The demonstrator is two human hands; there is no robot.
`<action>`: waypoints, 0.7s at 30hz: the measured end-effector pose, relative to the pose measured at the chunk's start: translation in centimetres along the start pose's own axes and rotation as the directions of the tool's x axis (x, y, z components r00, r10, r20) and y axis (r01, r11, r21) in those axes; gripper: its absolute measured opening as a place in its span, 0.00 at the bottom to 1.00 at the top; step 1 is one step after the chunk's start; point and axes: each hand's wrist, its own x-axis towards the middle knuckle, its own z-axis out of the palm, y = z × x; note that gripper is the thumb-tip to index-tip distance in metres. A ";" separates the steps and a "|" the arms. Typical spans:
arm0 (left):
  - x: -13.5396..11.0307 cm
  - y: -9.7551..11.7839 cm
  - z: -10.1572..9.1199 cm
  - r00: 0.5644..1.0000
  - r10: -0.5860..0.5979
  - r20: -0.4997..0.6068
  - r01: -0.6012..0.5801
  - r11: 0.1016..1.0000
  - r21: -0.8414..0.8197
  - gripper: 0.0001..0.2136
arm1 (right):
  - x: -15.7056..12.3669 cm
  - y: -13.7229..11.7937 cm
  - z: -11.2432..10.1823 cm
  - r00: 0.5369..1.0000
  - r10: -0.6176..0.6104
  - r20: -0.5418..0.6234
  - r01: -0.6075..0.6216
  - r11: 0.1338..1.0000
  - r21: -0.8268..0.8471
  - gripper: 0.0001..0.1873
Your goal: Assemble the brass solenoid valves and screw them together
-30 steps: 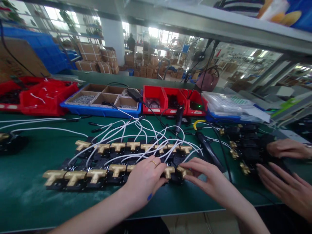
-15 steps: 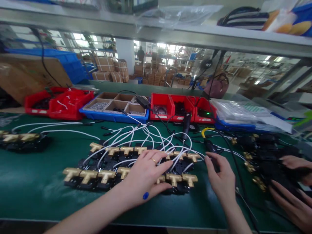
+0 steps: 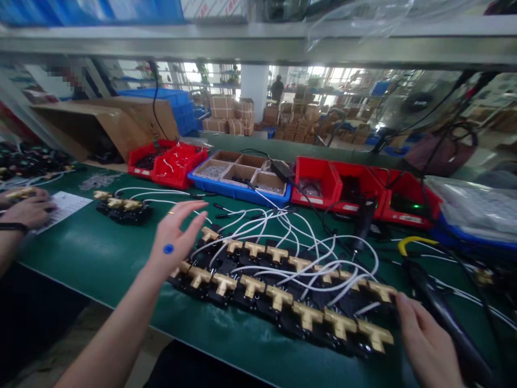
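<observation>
Two rows of black units with brass tee fittings (image 3: 278, 297) and white cables (image 3: 311, 269) lie on the green bench in front of me. My left hand (image 3: 175, 237) is raised at the left end of the rows, its fingers spread and nothing in them. Near that hand sits a smaller group of the same black units (image 3: 123, 209). My right hand (image 3: 428, 339) is at the right end, fingertips stretched against or very close to the last brass fitting (image 3: 382, 291); exact contact is hard to see.
Red bins (image 3: 317, 183) and a blue divided tray (image 3: 240, 188) line the bench's back. A dark power tool (image 3: 365, 221) stands near the bins. A black-handled tool with a yellow loop (image 3: 418, 242) lies right. A co-worker's hands (image 3: 26, 207) are at far left.
My view has swung left. My left hand has moved from the middle of the rows to their left end and lifted. My right hand stays by the right end, now closer to the fitting.
</observation>
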 end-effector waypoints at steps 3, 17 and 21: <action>0.0 -5.5 -1.8 0.914 -0.383 0.137 0.399 0.909 -0.122 0.24 | -0.4 -1.5 1.2 0.972 0.232 -0.038 -0.232 0.973 0.007 0.55; -4.9 -6.4 0.8 0.657 -0.573 0.491 0.753 0.467 -0.463 0.26 | -1.0 -3.2 2.7 0.967 0.253 0.001 -0.252 0.963 0.094 0.61; -5.2 -6.8 0.2 0.711 -0.540 0.451 0.703 0.544 -0.457 0.28 | -1.7 -3.5 2.1 0.987 0.157 -0.039 -0.154 0.985 0.072 0.56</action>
